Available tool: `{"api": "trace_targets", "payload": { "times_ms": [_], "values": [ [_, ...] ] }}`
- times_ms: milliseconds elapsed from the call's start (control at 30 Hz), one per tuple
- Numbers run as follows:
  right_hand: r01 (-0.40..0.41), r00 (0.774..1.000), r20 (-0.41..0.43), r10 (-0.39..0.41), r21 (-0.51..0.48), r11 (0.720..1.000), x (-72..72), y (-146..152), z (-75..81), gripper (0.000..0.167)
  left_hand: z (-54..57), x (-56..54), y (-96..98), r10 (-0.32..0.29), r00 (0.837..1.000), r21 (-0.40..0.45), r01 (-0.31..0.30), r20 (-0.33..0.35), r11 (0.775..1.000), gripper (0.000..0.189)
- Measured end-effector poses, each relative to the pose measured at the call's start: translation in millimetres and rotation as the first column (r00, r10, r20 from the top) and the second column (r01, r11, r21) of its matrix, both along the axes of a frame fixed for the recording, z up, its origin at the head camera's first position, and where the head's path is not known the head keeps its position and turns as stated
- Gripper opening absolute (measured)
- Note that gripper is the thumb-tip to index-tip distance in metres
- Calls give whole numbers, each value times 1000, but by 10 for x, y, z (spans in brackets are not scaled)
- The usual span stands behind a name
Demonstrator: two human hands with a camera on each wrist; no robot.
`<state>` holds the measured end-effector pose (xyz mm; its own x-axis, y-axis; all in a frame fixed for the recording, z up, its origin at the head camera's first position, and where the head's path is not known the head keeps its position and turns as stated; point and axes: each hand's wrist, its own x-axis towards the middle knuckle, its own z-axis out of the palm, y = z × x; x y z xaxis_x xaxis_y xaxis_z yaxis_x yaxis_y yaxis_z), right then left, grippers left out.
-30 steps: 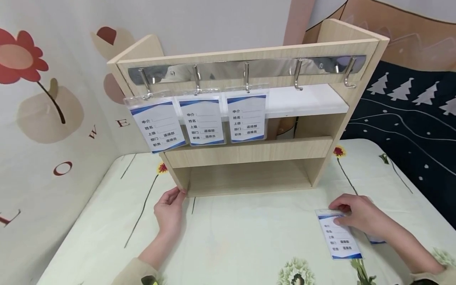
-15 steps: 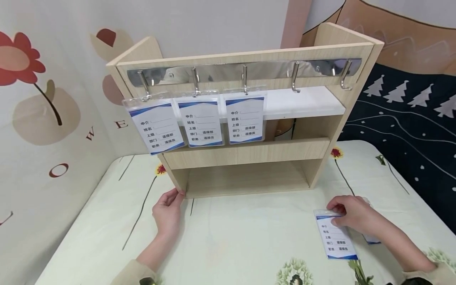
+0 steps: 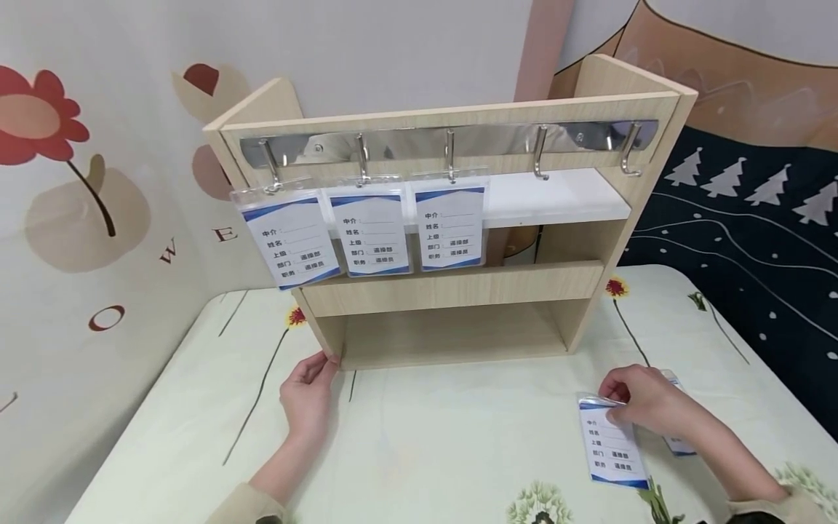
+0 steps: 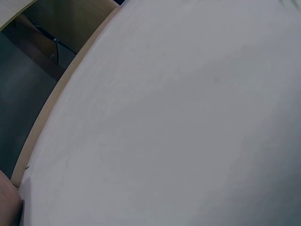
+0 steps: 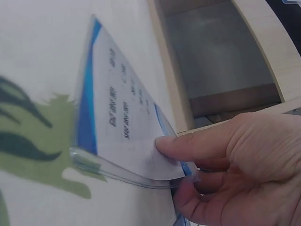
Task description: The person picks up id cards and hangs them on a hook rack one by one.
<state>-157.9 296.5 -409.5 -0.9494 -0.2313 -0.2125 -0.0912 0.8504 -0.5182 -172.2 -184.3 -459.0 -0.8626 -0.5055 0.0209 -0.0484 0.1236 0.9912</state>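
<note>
My right hand [image 3: 655,402] pinches an ID badge [image 3: 609,450] in a clear plastic sleeve near its top edge. In the right wrist view the thumb lies on the badge's printed face [image 5: 124,108], and the badge is tilted off the cloth. A second badge [image 3: 679,445] lies behind, partly hidden by the hand and forearm. My left hand [image 3: 306,399] grips the lower left corner of a wooden shelf [image 3: 458,287], fingers curled. Three badges hang from the shelf's metal hooks: a left one [image 3: 294,240] that slants, a middle one [image 3: 369,231] and a third [image 3: 450,227].
A shiny hook rail [image 3: 399,144] crosses the shelf's upper front. No badge hangs on the fourth hook [image 3: 540,154] or the rightmost hook [image 3: 629,151]. A flower-print cloth [image 3: 432,437] covers the surface. Patterned fabric [image 3: 740,225] hangs at the right.
My right hand has raised the badge slightly and drawn its top edge up, tilting it. The left hand stays at the shelf corner. The head view has shifted a little.
</note>
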Motion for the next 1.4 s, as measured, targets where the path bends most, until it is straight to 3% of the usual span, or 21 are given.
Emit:
{"api": "trace_targets", "payload": {
  "times_ms": [200,433,733,1133,1400],
  "values": [
    [4,1000,24,-2,-79,997,-8,47,7,23,-19,-10,6,0,1000,-1,0,-8,1000,28],
    [0,997,-78,-13,-162,987,-22,19,64,26,-7,-4,-1,-1,1000,0,1,-9,1000,32],
    [10,988,-144,-49,-260,966,-3,-89,181,24,-1,0,6,-9,1000,-4,9,2,1000,30],
    [-96,962,-271,21,-269,958,-56,-236,351,24,-38,-11,0,-3,1000,-12,4,15,1000,28],
    [-86,942,-336,-9,-265,960,-108,-327,496,27,-37,-24,-3,-4,1000,-29,5,7,1000,27]
  ]
}}
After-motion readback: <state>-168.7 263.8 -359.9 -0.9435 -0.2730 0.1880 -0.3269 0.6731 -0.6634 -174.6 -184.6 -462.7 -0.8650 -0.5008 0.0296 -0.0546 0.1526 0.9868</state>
